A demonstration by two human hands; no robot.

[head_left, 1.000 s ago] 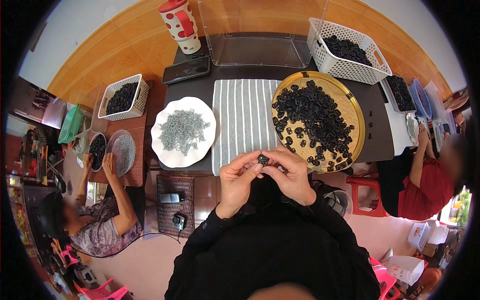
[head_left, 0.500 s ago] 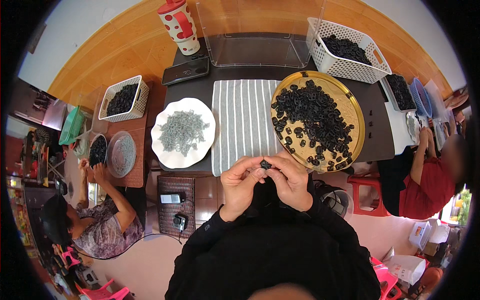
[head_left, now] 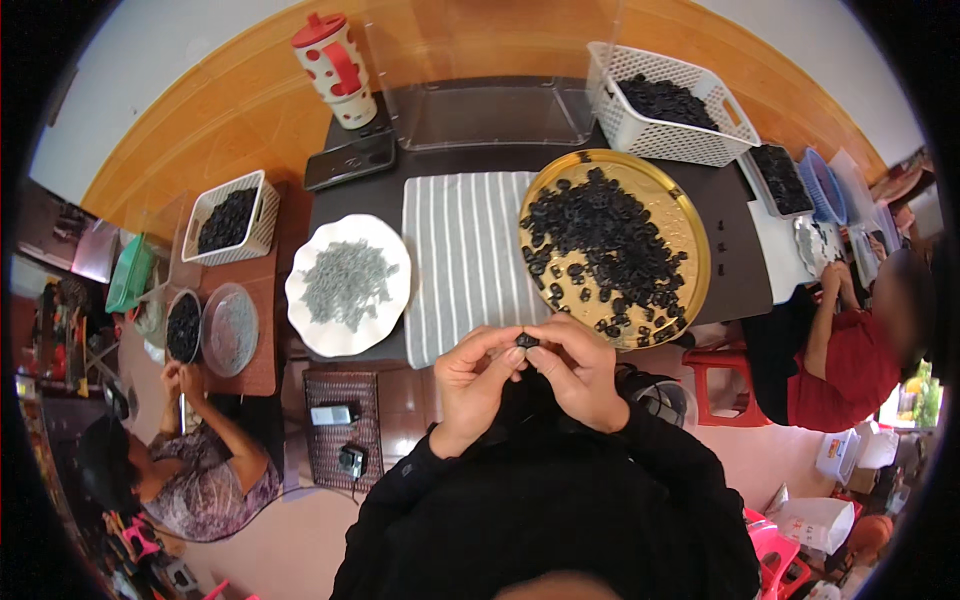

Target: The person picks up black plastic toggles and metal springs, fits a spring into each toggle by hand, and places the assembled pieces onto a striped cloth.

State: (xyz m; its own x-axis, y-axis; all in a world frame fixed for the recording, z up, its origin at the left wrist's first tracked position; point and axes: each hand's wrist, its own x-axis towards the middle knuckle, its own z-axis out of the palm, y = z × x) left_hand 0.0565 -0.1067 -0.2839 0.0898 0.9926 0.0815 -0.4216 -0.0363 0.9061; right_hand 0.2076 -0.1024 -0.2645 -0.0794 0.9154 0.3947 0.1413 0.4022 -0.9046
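Markings on white bag [head_left: 815, 523], low and far to the right of the grip: faint, too small to read. Pale spot on black sleeve [head_left: 400, 485], below and left of the grip: likewise illegible.

Mostly hidden by fingertips: black part [head_left: 526, 341]. Cannot make out its shape or detail, dark against a dark lap. Partly blurred near the rim of view, far right of the grip: co-worker in red top [head_left: 840, 370]. Hard to tell apart, in heap: grey pieces [head_left: 347, 283], on wavy white plate [head_left: 398, 290] to the left of the grip.

Pinching black part from both sides, with left hand [head_left: 475, 382] and right hand [head_left: 580, 372], thumbs and forefingers closed on it. Located right at the fingertips, between the two hands, near the lower edge of striped cloth [head_left: 465, 260].

Beyond and right of the grip: gold tray [head_left: 703, 245] with loose black pieces [head_left: 600, 225]. Farther beyond, same side: white basket [head_left: 690, 143], also holding black pieces.
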